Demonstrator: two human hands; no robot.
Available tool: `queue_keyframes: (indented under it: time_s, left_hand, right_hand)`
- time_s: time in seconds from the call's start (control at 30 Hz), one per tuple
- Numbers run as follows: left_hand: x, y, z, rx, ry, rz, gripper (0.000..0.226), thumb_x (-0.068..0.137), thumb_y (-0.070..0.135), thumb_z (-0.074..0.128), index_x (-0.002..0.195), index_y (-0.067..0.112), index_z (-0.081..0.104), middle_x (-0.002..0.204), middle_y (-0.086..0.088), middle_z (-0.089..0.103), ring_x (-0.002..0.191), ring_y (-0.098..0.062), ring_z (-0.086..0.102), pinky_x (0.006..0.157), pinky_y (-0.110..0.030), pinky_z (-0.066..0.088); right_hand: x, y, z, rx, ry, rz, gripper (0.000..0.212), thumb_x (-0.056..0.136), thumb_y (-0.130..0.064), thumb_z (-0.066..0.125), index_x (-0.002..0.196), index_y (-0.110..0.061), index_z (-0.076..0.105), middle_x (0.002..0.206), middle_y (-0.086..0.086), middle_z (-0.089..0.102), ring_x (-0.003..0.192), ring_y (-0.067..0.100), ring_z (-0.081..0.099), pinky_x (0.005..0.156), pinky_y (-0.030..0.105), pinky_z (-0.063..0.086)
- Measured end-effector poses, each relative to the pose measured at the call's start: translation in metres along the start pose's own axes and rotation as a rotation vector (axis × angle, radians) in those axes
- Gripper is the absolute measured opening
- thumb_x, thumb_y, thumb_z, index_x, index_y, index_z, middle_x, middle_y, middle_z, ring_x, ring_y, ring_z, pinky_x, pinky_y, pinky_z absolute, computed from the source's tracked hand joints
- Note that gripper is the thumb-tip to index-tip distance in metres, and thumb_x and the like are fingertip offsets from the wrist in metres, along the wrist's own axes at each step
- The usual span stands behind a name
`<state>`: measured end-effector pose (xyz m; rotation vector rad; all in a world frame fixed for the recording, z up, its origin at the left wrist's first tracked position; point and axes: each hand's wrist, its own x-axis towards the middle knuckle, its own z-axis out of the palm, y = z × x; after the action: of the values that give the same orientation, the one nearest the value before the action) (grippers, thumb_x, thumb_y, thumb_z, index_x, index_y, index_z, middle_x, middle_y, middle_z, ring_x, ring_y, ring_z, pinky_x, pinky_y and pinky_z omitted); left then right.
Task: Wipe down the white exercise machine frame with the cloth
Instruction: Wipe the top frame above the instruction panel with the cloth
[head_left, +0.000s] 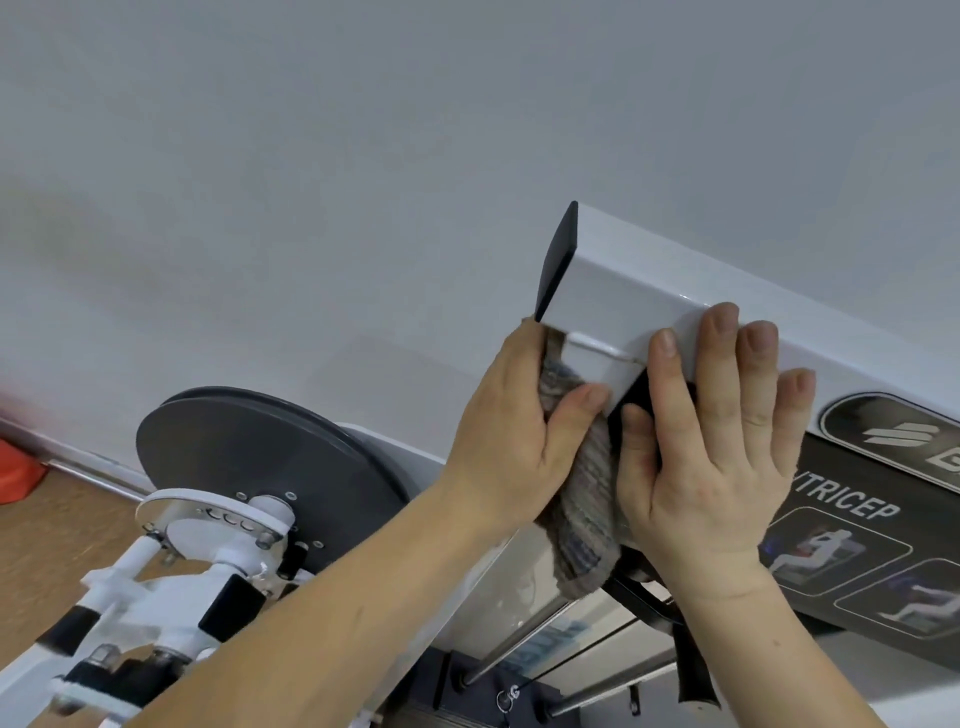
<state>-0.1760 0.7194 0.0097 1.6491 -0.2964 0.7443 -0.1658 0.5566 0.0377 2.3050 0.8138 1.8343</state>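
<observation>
The person reaches up with both arms to the top end of the white exercise machine frame (623, 291), a square white beam that slants across the wall and is closed at its near end by a black end cap (558, 260).

The left hand (514, 415) sits just under that capped corner. Its fingers are hidden behind the cloth (587, 499) and its thumb is curled over the front, so it grips the cloth against the short white post that drops from the beam. The cloth is a grey-brown, ribbed rag. It runs from the underside of the beam, down between the two hands, and hangs loose below the wrists.

The right hand (711, 467) lies just beside it, flat against the beam's front face. Its four fingers are straight, with their tips up at the top edge, and the thumb points up alongside the cloth. It holds nothing that I can see.

Beside the right hand a black label (857, 519) reads "TRICEP". Left of the left forearm sits a dark grey disc (249, 457). Chrome rods (519, 639) run down below the cloth.
</observation>
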Motion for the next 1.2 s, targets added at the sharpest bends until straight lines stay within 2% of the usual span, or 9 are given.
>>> queue_keyframes:
  time_s: [0.17, 0.23, 0.37, 0.47, 0.53, 0.6, 0.7, 0.87, 1.2]
  left_hand:
    - [-0.022, -0.02, 0.011, 0.004, 0.13, -0.05, 0.06, 0.089, 0.059, 0.061, 0.143, 0.039, 0.043, 0.139, 0.017, 0.057, 0.124, -0.002, 0.057, 0.101, -0.021, 0.047]
    - [-0.048, -0.049, 0.008, 0.038, 0.053, -0.123, 0.068, 0.087, 0.067, 0.058, 0.148, 0.05, 0.033, 0.146, 0.009, 0.055, 0.132, -0.007, 0.054, 0.108, -0.027, 0.046]
    - [-0.078, -0.072, 0.002, 0.081, -0.089, -0.329, 0.061, 0.087, 0.069, 0.047, 0.138, 0.075, 0.016, 0.129, -0.003, 0.067, 0.119, -0.016, 0.063, 0.106, -0.038, 0.048]
    - [-0.037, -0.03, 0.004, 0.046, -0.011, -0.178, 0.063, 0.091, 0.059, 0.046, 0.15, 0.037, 0.036, 0.135, -0.001, 0.064, 0.121, -0.015, 0.061, 0.105, -0.036, 0.049]
    - [-0.004, 0.002, 0.008, 0.019, 0.093, -0.071, 0.055, 0.092, 0.056, 0.051, 0.135, 0.021, 0.051, 0.127, 0.007, 0.065, 0.112, -0.01, 0.064, 0.092, -0.031, 0.053]
    - [0.009, 0.014, 0.009, 0.008, 0.155, -0.022, 0.052, 0.09, 0.058, 0.057, 0.125, 0.02, 0.054, 0.115, 0.008, 0.067, 0.104, -0.009, 0.066, 0.083, -0.031, 0.054]
    - [-0.025, -0.021, 0.01, 0.064, 0.08, -0.075, 0.066, 0.089, 0.06, 0.056, 0.145, 0.03, 0.039, 0.134, 0.004, 0.063, 0.118, -0.012, 0.062, 0.095, -0.024, 0.05]
    - [-0.104, -0.095, 0.002, 0.144, -0.133, -0.398, 0.066, 0.094, 0.059, 0.04, 0.153, 0.033, 0.029, 0.133, -0.004, 0.064, 0.121, -0.021, 0.061, 0.103, -0.049, 0.049]
    - [-0.079, -0.086, 0.012, 0.04, -0.006, -0.161, 0.069, 0.101, 0.057, 0.042, 0.155, 0.016, 0.03, 0.157, -0.004, 0.044, 0.143, -0.021, 0.045, 0.111, -0.051, 0.044]
  right_hand:
    - [-0.003, 0.001, 0.006, 0.024, 0.055, 0.006, 0.058, 0.1, -0.011, 0.055, 0.157, -0.014, 0.041, 0.169, 0.009, 0.023, 0.158, 0.028, 0.019, 0.128, 0.052, 0.012]
    - [-0.004, 0.002, 0.006, 0.029, 0.055, -0.002, 0.058, 0.1, -0.011, 0.056, 0.156, -0.013, 0.043, 0.169, 0.009, 0.023, 0.158, 0.029, 0.02, 0.128, 0.052, 0.013]
    - [-0.004, 0.001, 0.007, 0.037, 0.065, -0.007, 0.053, 0.103, -0.015, 0.054, 0.155, -0.012, 0.043, 0.17, 0.008, 0.022, 0.158, 0.029, 0.02, 0.128, 0.052, 0.013]
    - [-0.002, 0.001, 0.006, 0.035, 0.069, -0.01, 0.054, 0.103, -0.015, 0.054, 0.155, -0.012, 0.043, 0.169, 0.008, 0.023, 0.158, 0.028, 0.019, 0.128, 0.052, 0.012]
    - [-0.002, 0.0, 0.004, 0.062, 0.055, 0.002, 0.053, 0.103, -0.013, 0.053, 0.155, -0.012, 0.043, 0.167, 0.01, 0.025, 0.158, 0.028, 0.019, 0.128, 0.052, 0.012]
    - [-0.002, -0.001, 0.001, 0.113, 0.028, 0.02, 0.054, 0.101, -0.009, 0.052, 0.154, -0.009, 0.044, 0.164, 0.013, 0.029, 0.158, 0.028, 0.017, 0.127, 0.054, 0.011]
    - [-0.001, -0.006, -0.003, 0.164, -0.002, 0.044, 0.054, 0.099, -0.007, 0.053, 0.152, -0.005, 0.045, 0.162, 0.015, 0.031, 0.158, 0.029, 0.015, 0.126, 0.057, 0.01]
    - [-0.024, -0.033, -0.011, 0.284, -0.083, 0.15, 0.054, 0.098, -0.008, 0.058, 0.15, 0.002, 0.043, 0.162, 0.019, 0.029, 0.158, 0.034, 0.013, 0.125, 0.063, 0.008]
    - [-0.071, -0.037, 0.017, 0.06, -0.102, 0.075, 0.074, 0.105, -0.033, 0.054, 0.164, -0.009, 0.017, 0.174, 0.006, 0.002, 0.16, 0.027, 0.005, 0.13, 0.05, 0.005]
